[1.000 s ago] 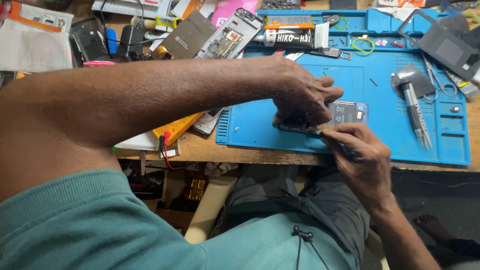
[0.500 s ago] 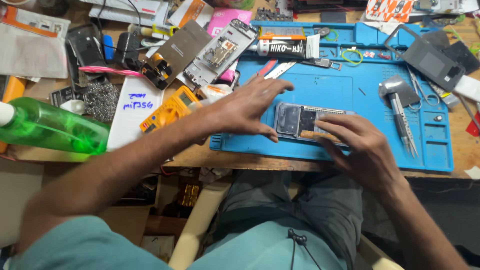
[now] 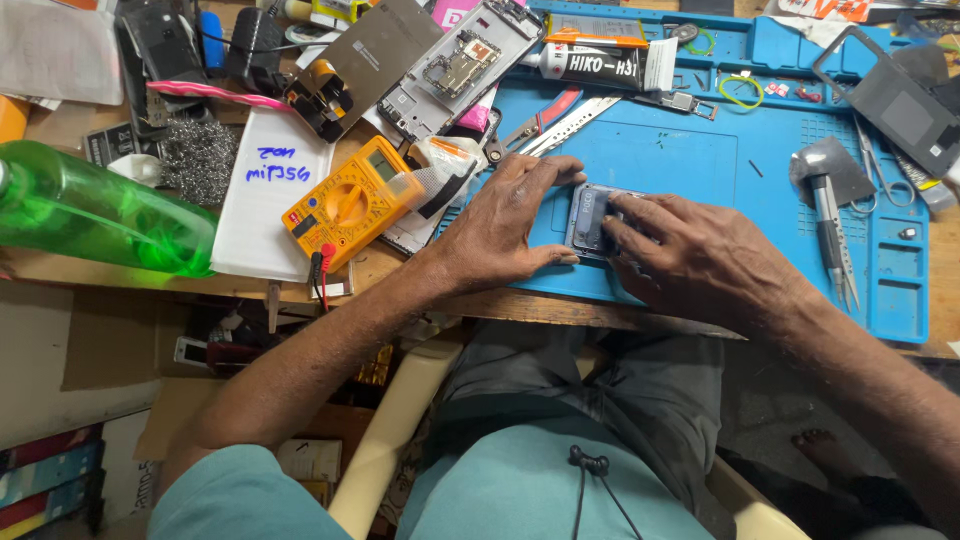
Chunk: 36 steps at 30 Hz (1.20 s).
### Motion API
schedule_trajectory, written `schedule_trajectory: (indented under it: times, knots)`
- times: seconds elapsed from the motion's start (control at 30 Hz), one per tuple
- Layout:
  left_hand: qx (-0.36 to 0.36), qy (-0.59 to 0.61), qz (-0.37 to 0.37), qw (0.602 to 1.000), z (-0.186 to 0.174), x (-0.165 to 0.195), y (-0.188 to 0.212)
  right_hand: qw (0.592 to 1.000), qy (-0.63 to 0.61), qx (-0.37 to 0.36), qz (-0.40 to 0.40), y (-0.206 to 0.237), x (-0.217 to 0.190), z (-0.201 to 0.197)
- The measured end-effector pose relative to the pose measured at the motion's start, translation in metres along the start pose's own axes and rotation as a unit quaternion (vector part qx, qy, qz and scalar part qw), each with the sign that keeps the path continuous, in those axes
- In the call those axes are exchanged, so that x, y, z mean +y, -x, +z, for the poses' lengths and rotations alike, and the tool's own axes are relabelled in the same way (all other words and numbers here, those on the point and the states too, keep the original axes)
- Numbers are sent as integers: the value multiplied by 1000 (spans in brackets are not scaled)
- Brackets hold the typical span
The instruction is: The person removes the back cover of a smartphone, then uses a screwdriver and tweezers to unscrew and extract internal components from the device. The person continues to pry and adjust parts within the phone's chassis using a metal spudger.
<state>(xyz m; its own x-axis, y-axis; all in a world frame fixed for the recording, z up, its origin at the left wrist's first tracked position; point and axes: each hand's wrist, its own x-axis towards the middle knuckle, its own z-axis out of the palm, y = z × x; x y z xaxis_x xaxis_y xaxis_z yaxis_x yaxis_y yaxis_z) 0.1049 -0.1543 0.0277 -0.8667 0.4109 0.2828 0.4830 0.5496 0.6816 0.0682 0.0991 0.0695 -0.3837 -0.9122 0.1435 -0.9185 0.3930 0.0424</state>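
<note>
Blue silicone work mat (image 3: 700, 170) is spread across the wooden bench. Near its front edge, a small dark opened phone (image 3: 590, 215) is pinned flat between the left hand (image 3: 505, 225) and right hand (image 3: 700, 255), fingers spread and pressing. A white-and-black glue tube (image 3: 600, 65) lies at the mat's top.

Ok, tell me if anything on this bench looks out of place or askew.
The green bottle lies on its side at the bench edge beside the yellow multimeter. An opened phone frame rests tilted, half on the blue mat. Both hands, left hand and right hand, press the small phone flat; nothing looks spilled.
</note>
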Motion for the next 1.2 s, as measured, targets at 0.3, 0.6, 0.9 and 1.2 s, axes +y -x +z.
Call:
schedule_trajectory:
  times: [0.3, 0.6, 0.9, 1.2]
  knots:
    - [14, -7, 27, 1000, 0, -2, 0, 998, 46, 31, -29, 0, -3, 5]
    - [23, 4, 27, 999, 0, -1, 0, 996, -50, 19, 67, 1, -10, -3]
    - [23, 0, 25, 999, 2, -3, 0, 989, -110, -3, 100, -7, -1, -14]
    - [24, -2, 21, 1000, 2, -3, 0, 986, -108, -40, 119, -19, -2, -18]
